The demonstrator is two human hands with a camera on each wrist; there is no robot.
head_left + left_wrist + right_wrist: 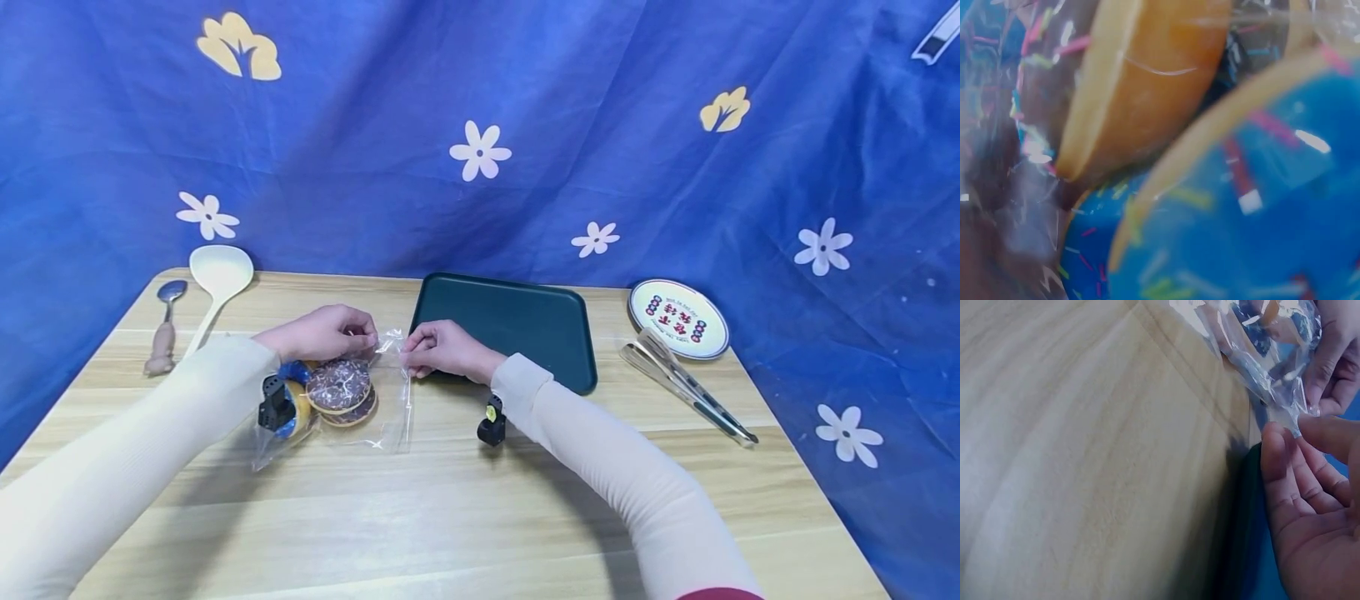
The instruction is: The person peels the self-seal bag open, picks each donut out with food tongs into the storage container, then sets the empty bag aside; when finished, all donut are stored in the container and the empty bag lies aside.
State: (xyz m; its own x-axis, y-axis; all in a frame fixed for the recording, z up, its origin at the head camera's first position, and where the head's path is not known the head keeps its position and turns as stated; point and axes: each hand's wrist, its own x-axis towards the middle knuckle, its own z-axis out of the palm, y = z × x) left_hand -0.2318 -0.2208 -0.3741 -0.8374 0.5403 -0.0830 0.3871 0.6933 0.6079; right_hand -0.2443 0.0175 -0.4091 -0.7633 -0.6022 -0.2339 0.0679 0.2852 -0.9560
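Note:
A clear plastic bag [390, 417] of donuts lies left of centre on the table. Through it show chocolate donuts [339, 385] with sprinkles and blue-iced donuts [1285, 206], which fill the left wrist view. My left hand [322, 332] pinches the bag near its top, above the donuts. My right hand [450, 350] pinches the bag's edge between thumb and forefinger, as the right wrist view shows. Both hands are a short way apart, with the bag's plastic between them.
A dark green tray [517, 325] lies behind the right hand. At the left are a white ladle [221, 271] and a spoon [165, 325] with a brown handle. Metal tongs [686, 387] lean on a printed white plate [678, 317] at the right.

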